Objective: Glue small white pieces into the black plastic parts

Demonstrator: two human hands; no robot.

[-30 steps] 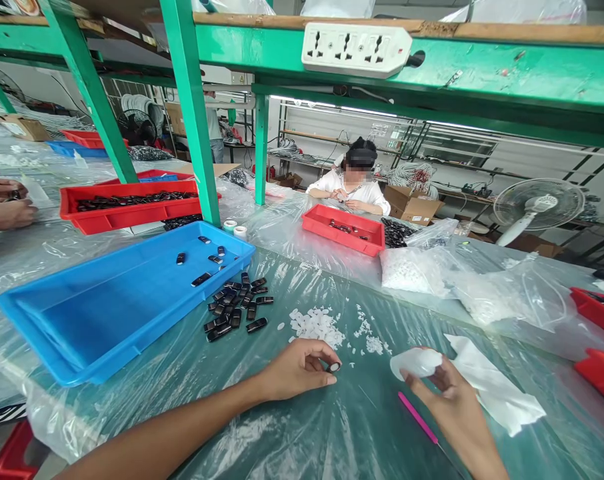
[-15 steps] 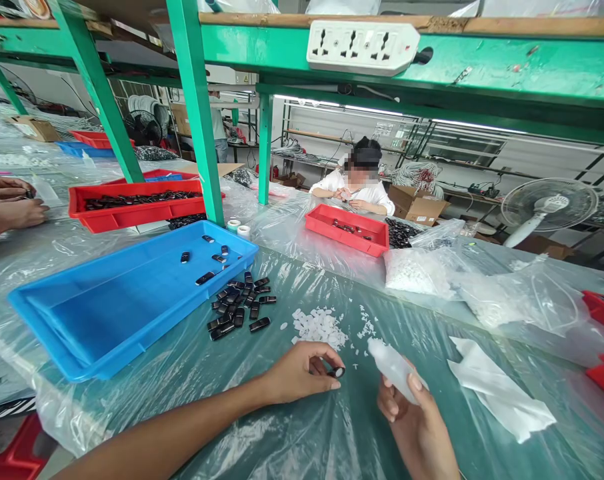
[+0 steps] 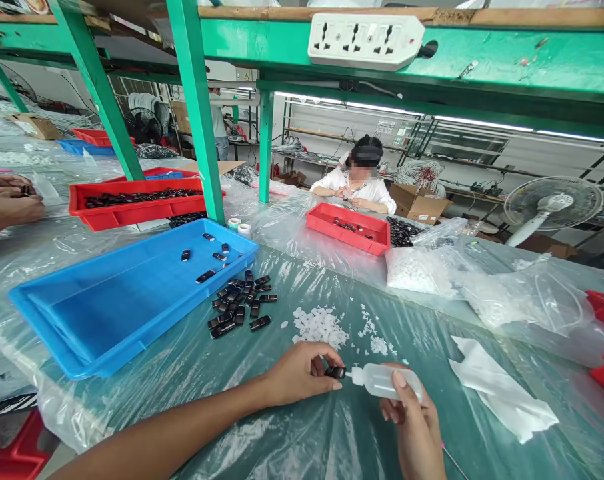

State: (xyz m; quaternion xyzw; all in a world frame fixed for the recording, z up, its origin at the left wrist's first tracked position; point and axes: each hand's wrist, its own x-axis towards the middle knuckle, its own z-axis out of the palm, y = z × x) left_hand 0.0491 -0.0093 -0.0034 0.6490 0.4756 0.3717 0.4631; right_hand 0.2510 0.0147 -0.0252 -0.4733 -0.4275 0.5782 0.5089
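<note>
Between thumb and fingers, my left hand (image 3: pixel 302 375) pinches a small black glossy piece (image 3: pixel 336 373). My right hand (image 3: pixel 413 417) is wrapped round a translucent squeeze bottle (image 3: pixel 382 381), lying nearly level. Its narrow nozzle points left and meets, or almost meets, the end of the black piece; I cannot tell which. Just beyond my hands lies a heap of small white flat pieces (image 3: pixel 320 327), with smaller white bits (image 3: pixel 379 345) scattered to its right. Several like black pieces (image 3: pixel 239 310) are piled beside the blue tray (image 3: pixel 132 348).
Black pieces lie in the blue tray. A red tray (image 3: pixel 142 217) stands behind it by a green post (image 3: pixel 197 113). Across the table a person (image 3: pixel 365 175) sits behind another red tray (image 3: pixel 349 241). White paper (image 3: pixel 502 387) lies right; another person's hands (image 3: pixel 12 203) are far left.
My right hand has turned the bottle from tilted up to nearly level, bringing its nozzle to the black piece. My left hand has stayed in place, still pinching the piece.
</note>
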